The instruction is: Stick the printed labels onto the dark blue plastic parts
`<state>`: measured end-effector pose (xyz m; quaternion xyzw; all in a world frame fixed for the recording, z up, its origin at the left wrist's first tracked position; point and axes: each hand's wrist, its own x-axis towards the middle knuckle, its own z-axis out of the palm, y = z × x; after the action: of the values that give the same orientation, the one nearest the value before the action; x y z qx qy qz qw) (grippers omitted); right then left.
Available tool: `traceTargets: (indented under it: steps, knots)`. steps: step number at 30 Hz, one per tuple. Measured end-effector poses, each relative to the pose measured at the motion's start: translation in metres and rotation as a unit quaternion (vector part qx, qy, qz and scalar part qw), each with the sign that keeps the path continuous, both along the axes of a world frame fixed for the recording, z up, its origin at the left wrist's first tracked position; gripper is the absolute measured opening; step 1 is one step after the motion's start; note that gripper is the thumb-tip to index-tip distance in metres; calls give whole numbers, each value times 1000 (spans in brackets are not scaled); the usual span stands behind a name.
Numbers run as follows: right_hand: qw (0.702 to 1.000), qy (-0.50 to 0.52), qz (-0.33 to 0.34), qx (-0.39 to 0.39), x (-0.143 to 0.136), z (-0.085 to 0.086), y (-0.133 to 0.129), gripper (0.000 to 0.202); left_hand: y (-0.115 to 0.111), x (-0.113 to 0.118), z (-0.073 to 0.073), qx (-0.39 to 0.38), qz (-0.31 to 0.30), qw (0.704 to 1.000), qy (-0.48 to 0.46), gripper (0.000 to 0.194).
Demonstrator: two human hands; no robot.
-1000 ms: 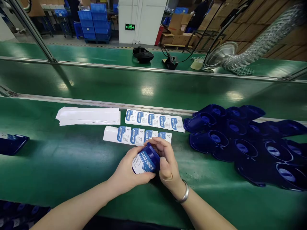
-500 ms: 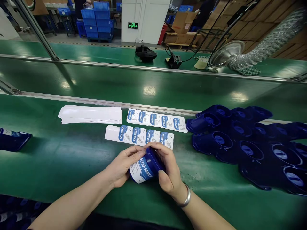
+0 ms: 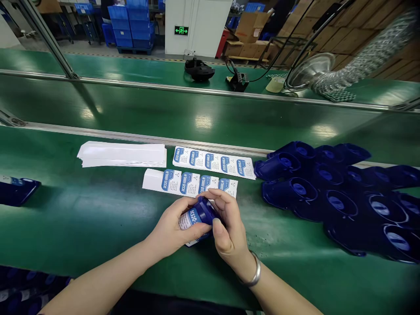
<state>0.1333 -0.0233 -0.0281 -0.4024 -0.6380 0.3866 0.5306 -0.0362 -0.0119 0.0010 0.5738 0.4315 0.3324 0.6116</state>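
Observation:
Near the front of the green bench, both my hands are closed around a dark blue plastic housing (image 3: pixel 206 211) with a blue and white label on its round side. My left hand (image 3: pixel 173 227) wraps the labelled part, its thumb lying across the label and hiding much of it. At the other end, the fingers and thumb of my right hand (image 3: pixel 231 232) hold the wider part of the housing. Just beyond my hands lies a strip of labels (image 3: pixel 188 183) on white backing, its left end bare. A fuller label strip (image 3: pixel 213 162) lies behind it.
A stack of blank white backing strips (image 3: pixel 123 155) is at the back left. Several blue housings (image 3: pixel 328 201) crowd the right side. One labelled housing (image 3: pixel 19 191) lies at the far left. A metal rail (image 3: pixel 210 91) crosses beyond, with a flexible duct (image 3: pixel 367 57) at upper right.
My left thumb has moved down and right across the label, covering more of it. The housing has turned slightly in my hands and sits a little higher in view.

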Motion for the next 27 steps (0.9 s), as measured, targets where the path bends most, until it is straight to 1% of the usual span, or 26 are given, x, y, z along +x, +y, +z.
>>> traceTargets:
  steps: [4, 7, 8, 10, 13, 14, 16, 19, 22, 24, 27]
  knots:
    - [1000, -13, -15, -20, -2, 3, -2, 45, -2, 4, 3, 10, 7, 997, 78, 56]
    - [998, -17, -20, -54, 0, 4, -1, 45, 0, 3, 5, -12, 5, 997, 77, 57]
    - [997, -15, -18, -76, 1, 5, 0, 46, 1, 2, 6, -35, -1, 997, 64, 57]
    - [992, -4, -8, -129, 3, 8, 2, 48, 4, 1, 6, -94, -14, 995, 7, 54]
    - [980, 25, 20, -196, 6, 11, 6, 51, 7, 0, 5, -174, -9, 981, -88, 47]
    - [977, 34, 26, -210, 6, 11, 7, 52, 7, 1, 4, -191, 0, 976, -105, 45]
    - [973, 47, 30, -225, 7, 11, 8, 53, 6, 3, 1, -210, 11, 971, -109, 46]
    - [971, 53, 16, -231, 6, 10, 8, 53, 4, 5, -1, -211, 9, 974, -85, 52]
    - [967, 65, 4, -244, 7, 11, 10, 54, 3, 4, -1, -208, -23, 977, -53, 58]
    - [961, 91, 0, -259, 8, 14, 12, 55, 4, 1, 1, -168, -66, 983, -15, 65]
    - [949, 137, 1, -284, 12, 20, 16, 58, 5, -3, 6, -78, -127, 988, 43, 84]
